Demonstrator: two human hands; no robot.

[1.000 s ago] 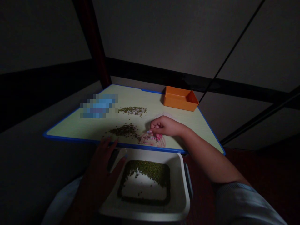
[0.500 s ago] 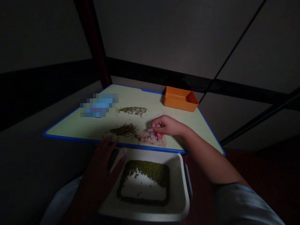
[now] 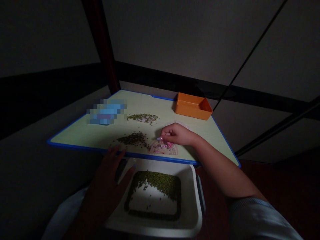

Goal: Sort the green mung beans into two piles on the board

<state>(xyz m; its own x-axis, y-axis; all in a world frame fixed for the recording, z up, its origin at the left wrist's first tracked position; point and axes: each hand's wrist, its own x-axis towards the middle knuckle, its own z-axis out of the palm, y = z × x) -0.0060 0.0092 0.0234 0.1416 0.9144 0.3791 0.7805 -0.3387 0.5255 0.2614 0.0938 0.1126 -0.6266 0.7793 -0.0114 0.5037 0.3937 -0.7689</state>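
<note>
Hardly any shift since last frame: right hand curled near worktop's front edge, grip unclear; left hand splayed. Beans: likely light, hard, slippery; pinch sides.

Pale table, seed piles, orange box

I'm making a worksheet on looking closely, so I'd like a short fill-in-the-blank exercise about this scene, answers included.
1. The open box near the far right corner of the table is coloured ____.
2. The loose grains on the table lie in ____ main piles.
3. The hand with curled fingers above the table is the person's ____ one.
4. The inside of the tub by the table's near edge is coloured ____.

Missing words: orange; two; right; white.
</note>
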